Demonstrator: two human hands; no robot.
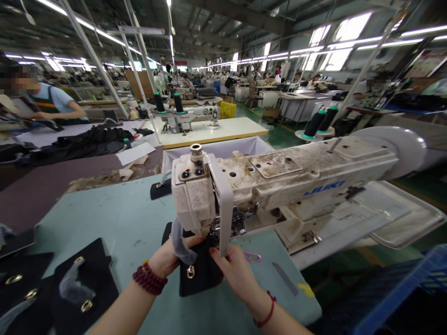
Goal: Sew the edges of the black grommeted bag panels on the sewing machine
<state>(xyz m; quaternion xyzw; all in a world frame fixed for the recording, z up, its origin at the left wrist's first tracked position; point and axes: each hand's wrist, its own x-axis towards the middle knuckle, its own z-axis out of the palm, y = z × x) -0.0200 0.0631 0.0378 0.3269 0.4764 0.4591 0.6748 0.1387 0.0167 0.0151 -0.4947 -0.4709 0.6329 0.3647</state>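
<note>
A worn white Juki sewing machine (286, 181) stands on a pale green table (115, 218). Under its head lies a black fabric piece (200, 274) with a gold ring and a strip of clear plastic. My left hand (167, 258), with a dark red bead bracelet at the wrist, grips the piece's left edge, fingers closed on it. My right hand (233, 270), a red cord at the wrist, pinches the right edge by the needle area. The needle itself is hidden behind the machine head.
A pile of black pieces with gold rings (80, 284) lies at the table's front left. One more black piece (160, 190) sits behind the machine head. Other sewing tables and seated workers (52, 104) fill the hall. A blue crate (412, 288) is at the lower right.
</note>
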